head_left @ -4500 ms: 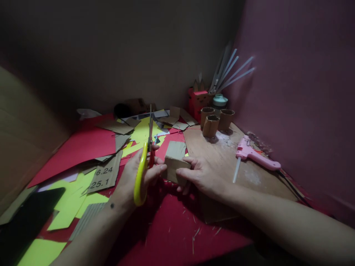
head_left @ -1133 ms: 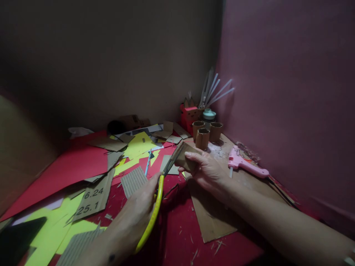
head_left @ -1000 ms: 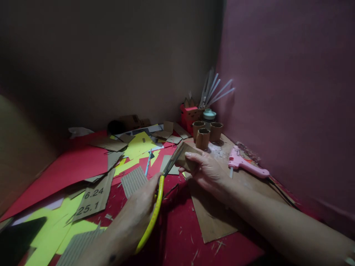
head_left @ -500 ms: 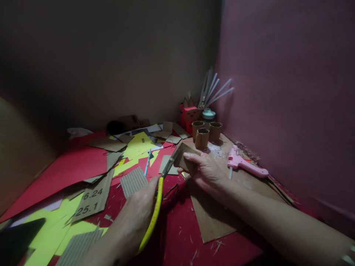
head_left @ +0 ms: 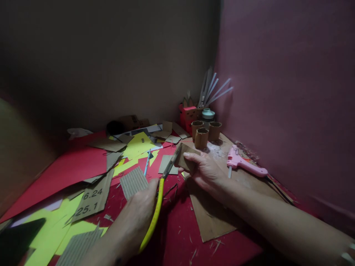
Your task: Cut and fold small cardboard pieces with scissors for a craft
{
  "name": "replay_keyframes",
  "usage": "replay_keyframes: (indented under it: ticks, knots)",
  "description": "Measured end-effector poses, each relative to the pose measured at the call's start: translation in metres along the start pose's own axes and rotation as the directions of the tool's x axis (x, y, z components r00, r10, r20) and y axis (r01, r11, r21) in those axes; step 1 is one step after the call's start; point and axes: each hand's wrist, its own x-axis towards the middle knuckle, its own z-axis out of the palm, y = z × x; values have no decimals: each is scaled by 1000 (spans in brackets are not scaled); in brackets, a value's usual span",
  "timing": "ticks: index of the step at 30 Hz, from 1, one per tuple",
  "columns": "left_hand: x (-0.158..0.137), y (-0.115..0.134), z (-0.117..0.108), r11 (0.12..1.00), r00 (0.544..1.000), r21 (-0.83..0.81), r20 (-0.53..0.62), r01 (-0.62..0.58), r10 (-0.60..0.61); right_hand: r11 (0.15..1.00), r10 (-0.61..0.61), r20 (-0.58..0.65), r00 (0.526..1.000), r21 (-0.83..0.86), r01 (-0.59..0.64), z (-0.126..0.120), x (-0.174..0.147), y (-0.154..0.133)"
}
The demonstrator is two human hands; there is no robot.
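Observation:
My left hand (head_left: pixel 138 214) is closed around the yellow handles of a pair of scissors (head_left: pixel 155 218), whose dark blades point up and away from me. Those blades lie along the left edge of a small brown cardboard piece (head_left: pixel 185 159). My right hand (head_left: pixel 206 170) pinches that piece, thumb on top and fingers beneath. Whether the blades are fully closed on the edge is hard to make out. Behind my right hand stand three small cardboard cups (head_left: pixel 201 139).
A pink glue gun (head_left: pixel 244 162) lies at right on a cardboard sheet (head_left: pixel 210 221). Cardboard scraps (head_left: pixel 93 197), yellow paper (head_left: pixel 138 144) and red paper (head_left: pixel 63 166) cover the left. A red holder (head_left: pixel 187 114), glue sticks (head_left: pixel 219 90) and a lidded jar (head_left: pixel 208 114) stand in the corner.
Hardly anything differs. The scissor blades and the cardboard piece keep almost the same position, and the view has shifted very slightly.

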Motion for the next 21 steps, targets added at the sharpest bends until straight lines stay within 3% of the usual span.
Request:
replay_keyframes:
  ticks: [3,8,13,21]
  knots:
    - [0,-1,1,999,999,30,31,24,-24,1000,6,12,1000,-10,-6,-1,0,2]
    - [-2,5,1,998,1000,56,-19,-6,7,998,21,82,996,-53,-17,-2,-3,9]
    - [1,5,2,987,987,-56,70,148,-144,1000,24,114,993,-21,-21,-3,-4,13]
    - [2,-9,5,996,995,-67,85,56,-50,998,51,97,994,30,-54,-2,-1,15]
